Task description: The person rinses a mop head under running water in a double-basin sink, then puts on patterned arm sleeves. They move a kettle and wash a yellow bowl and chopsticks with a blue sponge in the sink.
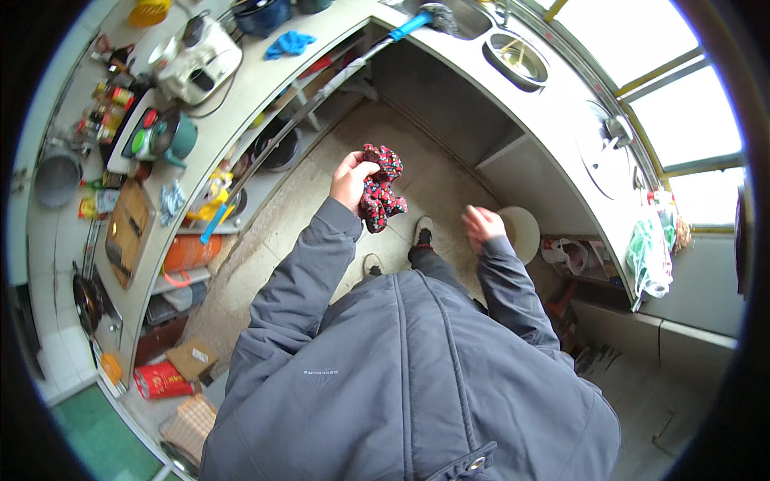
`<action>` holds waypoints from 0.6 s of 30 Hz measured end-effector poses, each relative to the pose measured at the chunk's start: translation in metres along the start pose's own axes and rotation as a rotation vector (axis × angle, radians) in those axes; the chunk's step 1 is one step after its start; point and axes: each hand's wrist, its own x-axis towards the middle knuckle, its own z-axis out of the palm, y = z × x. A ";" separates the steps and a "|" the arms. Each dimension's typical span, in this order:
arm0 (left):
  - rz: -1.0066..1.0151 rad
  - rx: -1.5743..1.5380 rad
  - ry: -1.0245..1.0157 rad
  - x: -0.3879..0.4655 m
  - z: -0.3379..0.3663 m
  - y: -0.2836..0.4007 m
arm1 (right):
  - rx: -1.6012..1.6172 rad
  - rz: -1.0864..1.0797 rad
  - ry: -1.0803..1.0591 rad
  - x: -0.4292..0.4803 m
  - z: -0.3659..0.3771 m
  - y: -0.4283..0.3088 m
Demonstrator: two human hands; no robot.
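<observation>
My left hand [349, 183] grips a small stuffed toy [380, 191] of dark fabric with a red, multicoloured print. It is held upright over the tiled floor, thumb across its upper part, rounded limb-like ends below. My right hand [483, 227] is in the air in front of a pale bucket [526, 235]. Motion blurs its fingers, which look bent, and no object shows in it. My shoes [423, 230] stand on the floor beneath the two hands.
A long-handled mop [325, 90] slants from the sink corner [466, 18] down along the left counter. That counter holds a green kettle [174, 137] and a cutting board [129, 231] with knives. An orange gas cylinder [191, 251] stands below. Plastic bags [648, 258] hang at right.
</observation>
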 end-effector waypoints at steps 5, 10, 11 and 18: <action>0.272 0.397 0.016 0.056 0.050 -0.026 | -0.789 -0.907 0.069 0.013 0.136 -0.108; 0.587 0.811 0.055 0.098 0.091 -0.021 | -0.985 -0.879 0.179 0.066 0.120 -0.153; 0.616 0.853 0.085 0.107 0.100 -0.019 | -1.009 -0.838 0.175 0.078 0.113 -0.160; 0.516 0.733 -0.104 0.176 0.169 -0.014 | -1.415 -0.361 -0.206 0.178 0.052 -0.224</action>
